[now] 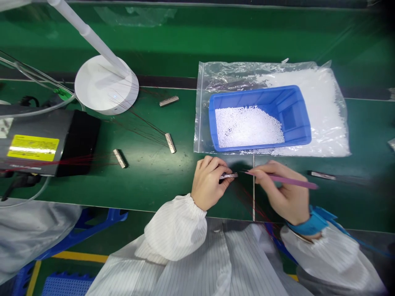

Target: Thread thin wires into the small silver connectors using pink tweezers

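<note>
My left hand (210, 181) is closed in a pinch on a small silver metal strip (230, 175), held just above the green table near its front edge. My right hand (284, 191) grips a thin pink stick (290, 181) like a pen, and the stick's tip points at the right end of the strip. Thin red wires (247, 197) trail from the strip toward me between both hands. Both arms are in white striped sleeves, and a blue band sits on the right wrist.
A blue bin (296, 111) of white pellets lies on a clear bag (327, 102) of pellets behind the hands. To the left are a white round lamp base (105, 86), a grey machine (46, 142) and three metal strips (170, 142) with red wires. Dark tweezers (327, 176) lie at right.
</note>
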A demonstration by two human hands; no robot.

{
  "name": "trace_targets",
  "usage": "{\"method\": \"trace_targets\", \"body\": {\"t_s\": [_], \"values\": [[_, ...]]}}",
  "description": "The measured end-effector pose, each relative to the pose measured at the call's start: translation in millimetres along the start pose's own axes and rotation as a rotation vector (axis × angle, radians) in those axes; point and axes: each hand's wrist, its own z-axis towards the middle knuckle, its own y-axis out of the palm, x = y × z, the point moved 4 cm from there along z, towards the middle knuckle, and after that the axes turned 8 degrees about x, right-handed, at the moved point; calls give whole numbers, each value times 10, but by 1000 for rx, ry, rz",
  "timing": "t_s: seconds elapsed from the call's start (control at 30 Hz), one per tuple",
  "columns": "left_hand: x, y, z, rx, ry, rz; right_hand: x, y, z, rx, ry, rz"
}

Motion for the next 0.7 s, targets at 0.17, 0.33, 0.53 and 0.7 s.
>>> {"method": "trace_targets", "body": {"t_s": [0.17, 0.33, 0.53, 0.7], "values": [[-4, 3, -13, 21, -3, -15, -101, -393, 99, 405, 73, 126], [-16, 7, -23, 31, -2, -24, -77, -443, 366, 328, 63, 38], [-17, 1, -26, 39, 3, -30, 58, -190, 695, 182, -55, -147], [-12, -8, -23, 43, -3, -31, 118, 54, 871, 66, -145, -225]]}}
